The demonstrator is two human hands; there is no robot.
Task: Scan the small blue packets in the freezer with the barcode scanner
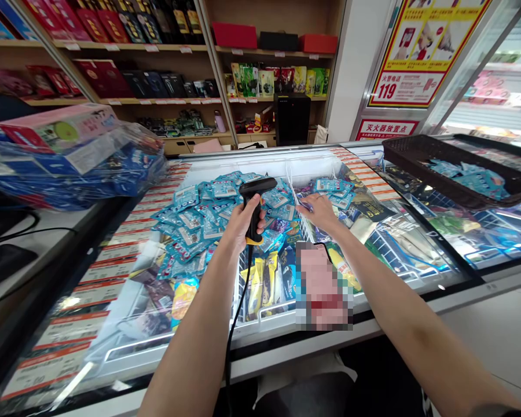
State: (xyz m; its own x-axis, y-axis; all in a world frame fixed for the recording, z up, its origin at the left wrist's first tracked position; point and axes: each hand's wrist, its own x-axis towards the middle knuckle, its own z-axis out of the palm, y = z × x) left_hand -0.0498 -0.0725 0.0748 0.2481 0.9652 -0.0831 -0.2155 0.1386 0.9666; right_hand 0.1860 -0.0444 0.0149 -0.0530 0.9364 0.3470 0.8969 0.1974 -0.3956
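Note:
My left hand (246, 217) is wrapped round the grip of a black barcode scanner (256, 191) with a yellow base, its cable hanging down toward me. Under the scanner spreads a large heap of small blue packets (208, 214) on the glass top of a chest freezer (125, 353). My right hand (320, 213) reaches over the glass with its fingers stretched out, at the right edge of the heap. Whether its fingertips touch a packet cannot be made out. Just beyond that hand lies a smaller group of blue packets (333, 186).
A phone (323, 284), blurred out, lies near the front edge. At left sits a plastic-wrapped stack of boxes (73, 156); at right, a dark basket (451, 179) holds more blue packets. Ice creams show beneath the glass. Stocked shelves (151, 46) stand behind.

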